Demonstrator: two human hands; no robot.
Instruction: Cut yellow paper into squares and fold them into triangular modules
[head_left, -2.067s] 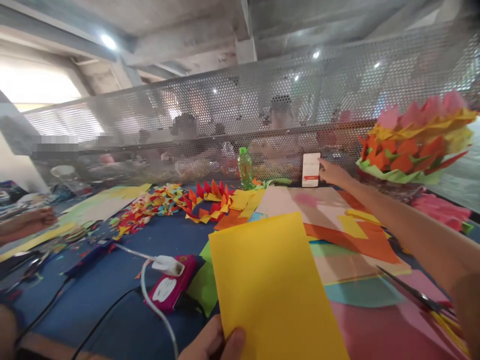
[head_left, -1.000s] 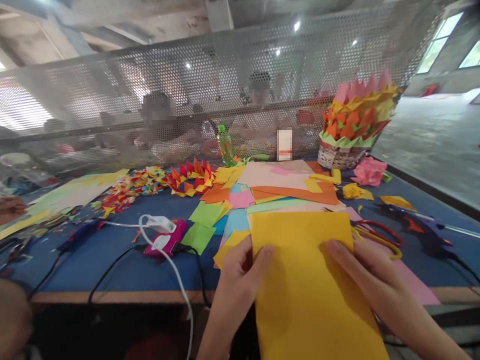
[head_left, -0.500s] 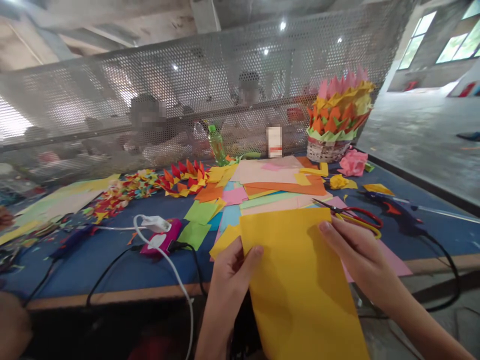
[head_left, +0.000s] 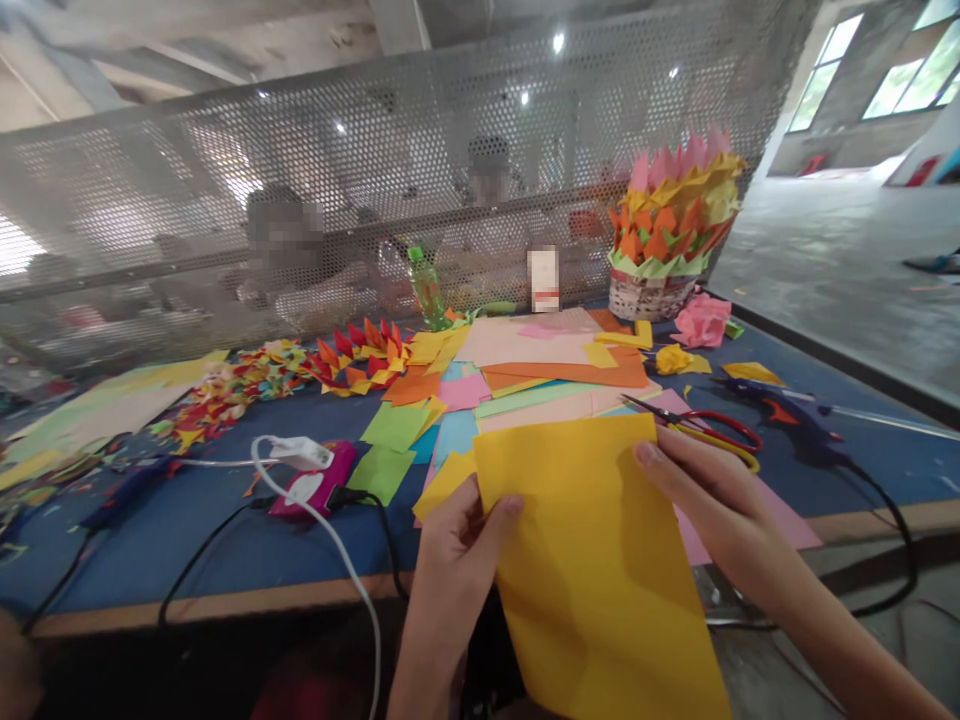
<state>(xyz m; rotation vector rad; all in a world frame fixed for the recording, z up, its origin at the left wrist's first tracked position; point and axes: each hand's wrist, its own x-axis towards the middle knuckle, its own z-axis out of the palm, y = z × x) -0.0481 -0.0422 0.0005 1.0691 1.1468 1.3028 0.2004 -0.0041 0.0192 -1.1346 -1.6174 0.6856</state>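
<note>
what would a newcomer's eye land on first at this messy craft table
The big yellow sheet in the near middle, held by the left hand at its left edge and the right hand at its right. Next, the basket stacked with pink, yellow, orange and green paper points, at the far right of the blue table against the mesh screen. Red-handled scissors lie just beyond the right hand.
</note>
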